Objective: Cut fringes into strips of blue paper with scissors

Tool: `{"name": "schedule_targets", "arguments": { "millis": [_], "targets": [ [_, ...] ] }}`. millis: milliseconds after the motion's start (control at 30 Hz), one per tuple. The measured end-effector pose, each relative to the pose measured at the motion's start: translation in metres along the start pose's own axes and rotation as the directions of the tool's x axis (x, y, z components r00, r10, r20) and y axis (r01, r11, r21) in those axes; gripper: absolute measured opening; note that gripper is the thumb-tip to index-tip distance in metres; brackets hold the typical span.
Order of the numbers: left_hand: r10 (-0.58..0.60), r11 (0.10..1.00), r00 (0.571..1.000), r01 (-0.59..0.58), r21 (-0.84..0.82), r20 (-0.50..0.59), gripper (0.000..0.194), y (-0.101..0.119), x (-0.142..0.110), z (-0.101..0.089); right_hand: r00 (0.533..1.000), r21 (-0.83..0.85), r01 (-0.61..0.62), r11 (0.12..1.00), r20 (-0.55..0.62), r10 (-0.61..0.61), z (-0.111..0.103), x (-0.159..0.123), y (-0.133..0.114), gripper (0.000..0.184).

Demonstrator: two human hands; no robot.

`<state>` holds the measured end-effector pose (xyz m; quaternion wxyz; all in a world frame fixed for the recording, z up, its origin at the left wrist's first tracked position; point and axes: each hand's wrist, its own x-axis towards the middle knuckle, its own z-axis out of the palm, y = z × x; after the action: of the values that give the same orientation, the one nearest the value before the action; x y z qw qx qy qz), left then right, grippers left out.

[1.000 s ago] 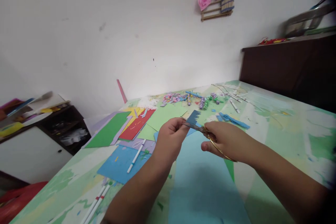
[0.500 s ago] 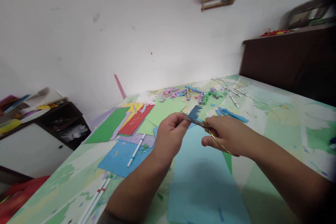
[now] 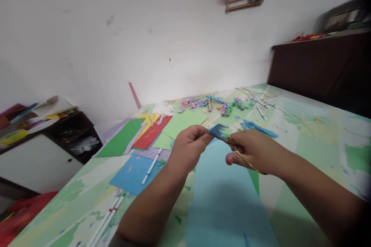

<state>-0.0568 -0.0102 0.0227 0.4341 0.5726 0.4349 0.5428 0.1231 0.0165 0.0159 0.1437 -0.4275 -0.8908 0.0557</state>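
Observation:
Between the thumb and fingers of my left hand (image 3: 189,146) is pinched a blue paper strip (image 3: 218,129), its far edge cut into a fringe. My right hand (image 3: 251,149) grips gold-handled scissors (image 3: 242,155), whose blades lie along the strip close to my left fingertips. Whether the blades are apart or together I cannot make out. Below both hands a large light-blue sheet (image 3: 227,197) lies on the table. To the right of the strip rests a fringed blue paper piece (image 3: 259,128).
Coloured sheets, among them a green one (image 3: 120,139) and a red one (image 3: 152,133), lie to the left. A white stick (image 3: 152,166) crosses a blue sheet (image 3: 127,173). Paper scraps (image 3: 193,103) and curled paper pieces (image 3: 227,109) are at the back, near the wall.
The blue strip has tilted, and its fringe now points more to the right. My right hand with the scissors has shifted slightly right and down; the whole view has shifted a little too.

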Motion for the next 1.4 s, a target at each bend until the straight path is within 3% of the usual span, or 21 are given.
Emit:
{"name": "schedule_targets", "arguments": {
  "millis": [200, 400, 600, 700, 833, 1033, 1233, 1400],
  "targets": [
    [0.003, 0.997, 0.998, 0.002, -0.077, 0.068, 0.013, -0.001, 0.002, -0.001, 1.0, 0.039, 0.012, 0.999, -0.004, -0.012, 0.0, 0.0, 0.003, 0.051],
    [0.049, 0.987, 0.997, -0.039, -0.159, 0.063, 0.012, -0.008, 0.001, 0.002, 1.0, 0.075, 0.007, 0.997, -0.01, -0.006, 0.001, -0.001, 0.003, 0.048],
    [0.062, 0.979, 0.996, -0.073, -0.19, -0.062, 0.013, -0.009, 0.002, 0.005, 0.996, 0.252, 0.083, 0.964, 0.007, -0.088, 0.005, 0.002, 0.013, 0.039],
    [0.065, 0.965, 0.989, -0.096, -0.243, -0.133, 0.011, -0.006, 0.005, 0.004, 0.992, 0.472, 0.128, 0.872, -0.07, -0.108, 0.011, 0.008, 0.023, 0.046],
    [0.042, 0.971, 0.987, -0.076, -0.225, -0.156, 0.005, -0.006, 0.009, 0.001, 0.984, 0.746, 0.133, 0.652, -0.179, 0.005, 0.019, 0.015, 0.027, 0.048],
    [-0.137, 0.989, 0.991, 0.137, 0.046, -0.011, 0.009, -0.009, 0.011, 0.005, 0.955, 0.864, 0.152, 0.479, -0.254, 0.155, 0.024, 0.02, 0.019, 0.03],
    [-0.106, 0.97, 0.983, 0.068, 0.235, 0.152, 0.014, -0.009, 0.007, 0.012, 0.95, 0.901, 0.1, 0.423, -0.212, 0.228, 0.027, 0.022, 0.015, 0.019],
    [-0.088, 0.993, 0.984, 0.073, 0.097, 0.156, 0.017, -0.021, 0.011, 0.016, 0.902, 0.904, 0.107, 0.414, -0.263, 0.342, 0.027, 0.023, 0.014, 0.017]
  ]
}}
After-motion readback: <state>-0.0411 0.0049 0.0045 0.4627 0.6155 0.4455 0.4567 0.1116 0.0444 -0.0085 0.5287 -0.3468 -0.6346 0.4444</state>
